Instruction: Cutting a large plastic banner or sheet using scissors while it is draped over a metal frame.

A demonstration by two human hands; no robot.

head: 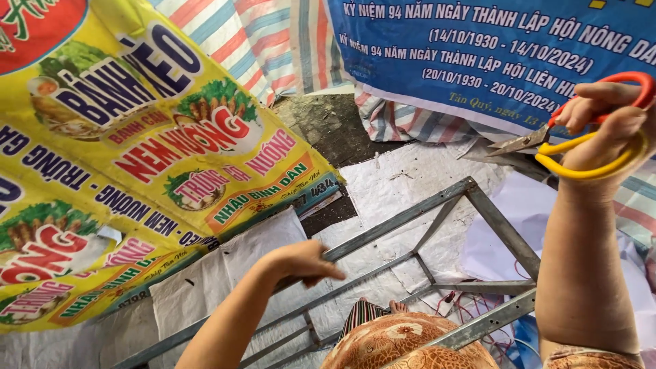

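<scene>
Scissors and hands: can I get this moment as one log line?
right hand: holds scissors, raised | left hand: on metal frame | yellow banner: left

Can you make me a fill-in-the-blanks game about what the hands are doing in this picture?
1. The right hand holds a pair of ____ with one red and one yellow handle.
2. The left hand rests on a grey ____ frame.
3. The big food banner on the left is mostly ____.
4. The banner with white writing at the top right is ____.

Missing words: scissors; metal; yellow; blue
</scene>
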